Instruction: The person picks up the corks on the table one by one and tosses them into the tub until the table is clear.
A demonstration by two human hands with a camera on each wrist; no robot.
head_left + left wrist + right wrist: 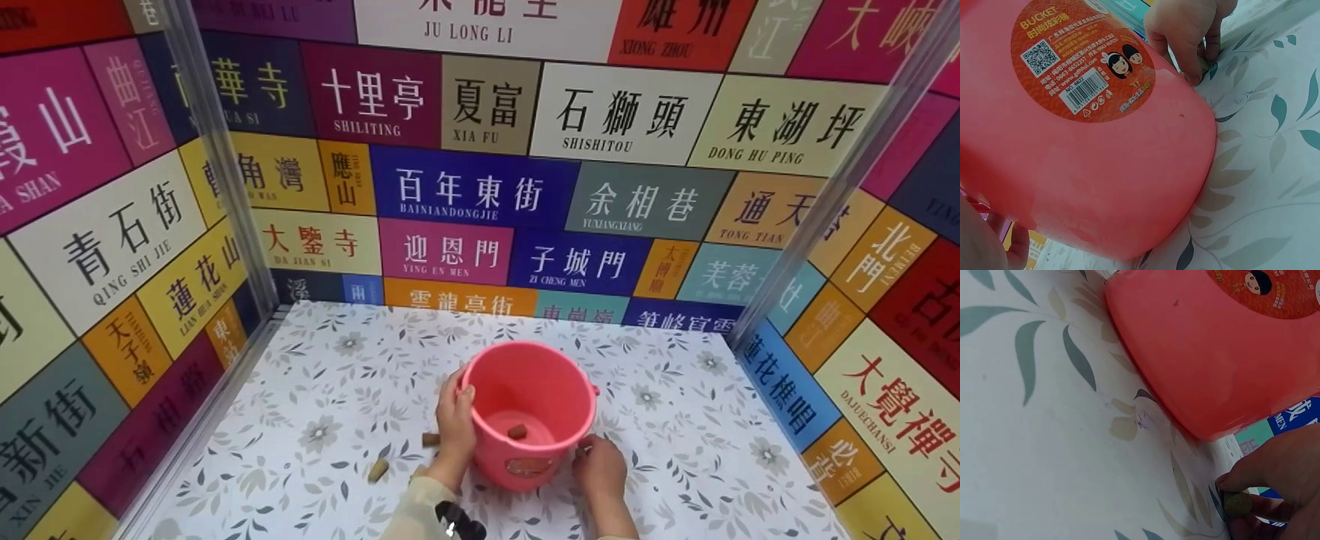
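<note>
A pink bucket [529, 461] stands upright on the table, an oval label on its near side. My left hand [455, 416] grips its left rim, thumb on the near side. Inside the bucket, one brown cork [517, 431] lies on the bottom. Low at the bucket's right side, my right hand [602, 469] pinches another cork [1238, 504] between thumb and fingers at the table surface. Two more corks, one [379, 470] farther left and one [430, 439] beside my left hand, lie on the table. A further brown piece is partly hidden by my left wrist.
The table has a white cloth [300, 480] with a grey leaf and flower print. Panels with colourful place-name signs [472, 187] rise behind it and on both sides, joined at clear corner strips [225, 150].
</note>
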